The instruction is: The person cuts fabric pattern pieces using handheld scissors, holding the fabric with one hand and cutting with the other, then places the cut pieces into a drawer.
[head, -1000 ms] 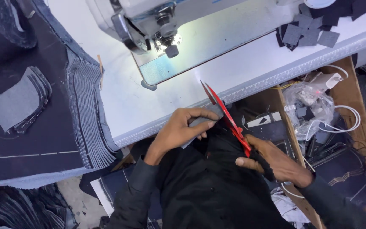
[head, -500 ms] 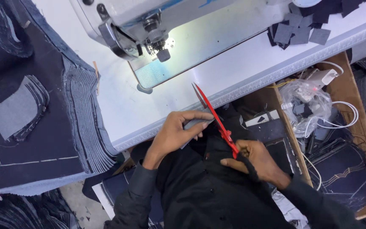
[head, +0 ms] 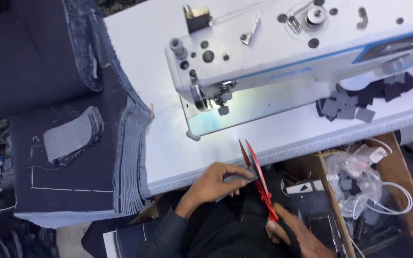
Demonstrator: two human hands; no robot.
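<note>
Head view: right hand grips red scissors, blades slightly parted; left hand pinches a grey patch at the table edge, below the sewing machine. Trimming step; the closing cut needs the patch held taut.

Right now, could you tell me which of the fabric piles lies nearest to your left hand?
The tall stack of dark denim panels at the table's left end, with striped edges showing. The small dark cut squares lie far off, under the sewing machine; the left hand pinches a grey scrap.
</note>
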